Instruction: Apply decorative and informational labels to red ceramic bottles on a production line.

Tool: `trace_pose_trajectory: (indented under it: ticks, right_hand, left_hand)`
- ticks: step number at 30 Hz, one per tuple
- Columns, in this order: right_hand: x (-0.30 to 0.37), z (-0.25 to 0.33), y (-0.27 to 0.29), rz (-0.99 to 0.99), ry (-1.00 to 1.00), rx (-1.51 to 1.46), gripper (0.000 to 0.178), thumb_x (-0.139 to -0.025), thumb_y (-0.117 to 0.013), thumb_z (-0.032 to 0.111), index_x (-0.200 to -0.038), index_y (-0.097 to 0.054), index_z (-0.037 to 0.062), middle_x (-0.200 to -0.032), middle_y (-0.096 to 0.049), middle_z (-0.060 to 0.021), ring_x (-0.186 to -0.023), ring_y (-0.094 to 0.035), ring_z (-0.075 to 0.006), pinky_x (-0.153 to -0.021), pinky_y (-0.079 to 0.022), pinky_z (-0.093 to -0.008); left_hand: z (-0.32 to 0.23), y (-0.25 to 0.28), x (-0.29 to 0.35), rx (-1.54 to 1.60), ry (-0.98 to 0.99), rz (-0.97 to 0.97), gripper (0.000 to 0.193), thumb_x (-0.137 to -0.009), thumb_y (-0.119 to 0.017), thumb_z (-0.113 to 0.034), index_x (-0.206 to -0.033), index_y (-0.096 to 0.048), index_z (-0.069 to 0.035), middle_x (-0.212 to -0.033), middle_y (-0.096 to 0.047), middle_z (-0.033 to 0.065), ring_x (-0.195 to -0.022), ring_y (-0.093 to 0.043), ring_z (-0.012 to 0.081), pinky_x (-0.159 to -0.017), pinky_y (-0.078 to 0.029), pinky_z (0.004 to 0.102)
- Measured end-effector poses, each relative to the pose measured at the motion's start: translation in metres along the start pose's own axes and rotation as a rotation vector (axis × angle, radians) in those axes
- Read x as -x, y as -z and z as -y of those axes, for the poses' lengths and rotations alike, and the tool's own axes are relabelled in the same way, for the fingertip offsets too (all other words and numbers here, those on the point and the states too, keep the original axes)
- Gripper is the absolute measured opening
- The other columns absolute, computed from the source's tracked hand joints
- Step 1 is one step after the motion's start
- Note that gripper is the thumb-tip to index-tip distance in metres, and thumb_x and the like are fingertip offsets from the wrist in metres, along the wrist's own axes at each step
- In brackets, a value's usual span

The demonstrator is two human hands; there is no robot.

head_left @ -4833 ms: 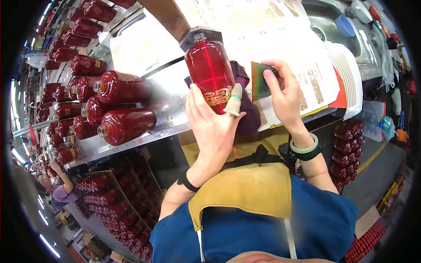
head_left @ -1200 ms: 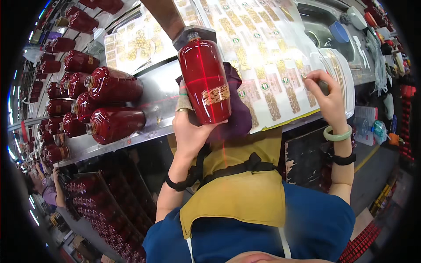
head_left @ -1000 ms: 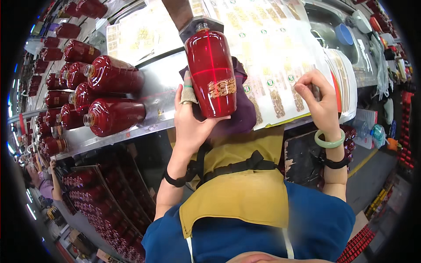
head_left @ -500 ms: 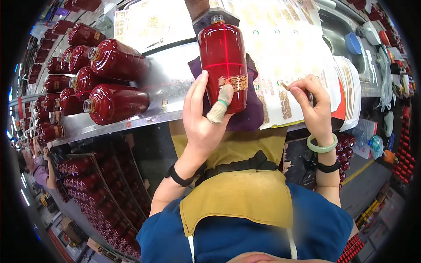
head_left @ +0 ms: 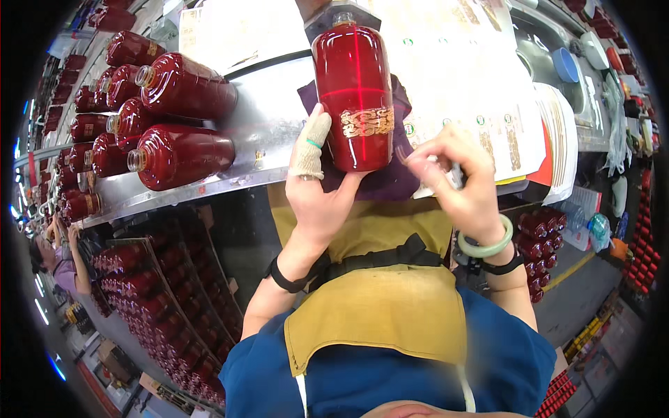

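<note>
My left hand (head_left: 313,202) holds a dark red glass bottle (head_left: 354,76) by its lower left side and base. A knitted finger cover (head_left: 310,150) with a green band is on one of its fingers. The bottle lies with its neck away from me, over a purple cloth (head_left: 397,132), and an ornate gold decal (head_left: 367,122) shows near its base. Red light lines cross the glass. To the right of the bottle, my right hand (head_left: 467,184) hovers with curled fingers; a small whitish thing shows among them, too hidden to name.
White sheets of gold decals (head_left: 446,76) cover the table on the right. Several red bottles (head_left: 185,157) lie on the metal tabletop (head_left: 268,104) at left. Racks of bottles (head_left: 150,299) stand below. A blue bowl (head_left: 563,65) is at far right. Another person (head_left: 66,265) is at far left.
My right hand has moved left from over the decal sheet toward the bottle. The covered finger of my left hand has slid off the gold decal to the bottle's left side.
</note>
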State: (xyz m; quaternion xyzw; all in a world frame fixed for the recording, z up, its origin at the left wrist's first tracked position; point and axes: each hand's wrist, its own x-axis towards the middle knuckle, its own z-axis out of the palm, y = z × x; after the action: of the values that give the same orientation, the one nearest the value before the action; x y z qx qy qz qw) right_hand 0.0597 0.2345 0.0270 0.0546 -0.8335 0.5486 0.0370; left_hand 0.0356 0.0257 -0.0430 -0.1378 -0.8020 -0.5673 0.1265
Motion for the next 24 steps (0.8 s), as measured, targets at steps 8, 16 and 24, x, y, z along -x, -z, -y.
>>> trace_pose_trajectory:
  ticks: [8, 16, 24]
  right_hand:
    - [-0.002, -0.007, -0.021, 0.08, -0.058, -0.086, 0.009, -0.088, -0.075, 0.011, -0.09, -0.073, 0.0022, -0.075, -0.058, -0.0069, -0.068, -0.052, -0.0179, -0.063, -0.039, -0.0314]
    - [0.0, -0.015, -0.026, 0.023, -0.128, -0.109, 0.011, -0.087, -0.077, 0.011, -0.089, -0.072, 0.0019, -0.077, -0.06, -0.0054, -0.067, -0.052, -0.0157, -0.063, -0.041, -0.0307]
    - [0.003, -0.022, -0.032, -0.032, -0.194, -0.159, 0.013, -0.087, -0.079, 0.011, -0.085, -0.07, 0.0012, -0.078, -0.06, -0.0038, -0.068, -0.052, -0.0134, -0.065, -0.042, -0.0289]
  left_hand:
    - [-0.005, 0.016, 0.003, 0.166, 0.028, 0.215, 0.08, -0.078, -0.061, -0.005, -0.154, -0.038, 0.001, -0.164, -0.027, 0.0261, -0.149, -0.033, 0.0388, -0.122, -0.026, 0.0451]
    - [-0.011, 0.003, 0.01, 0.235, 0.197, 0.129, 0.065, -0.095, -0.061, -0.004, -0.154, -0.035, 0.003, -0.165, -0.027, 0.0242, -0.153, -0.027, 0.0329, -0.124, -0.021, 0.0426]
    - [-0.009, 0.004, 0.012, 0.33, 0.235, 0.116, 0.063, -0.097, -0.058, -0.003, -0.155, -0.034, 0.004, -0.165, -0.027, 0.0228, -0.153, -0.026, 0.0319, -0.124, -0.019, 0.0419]
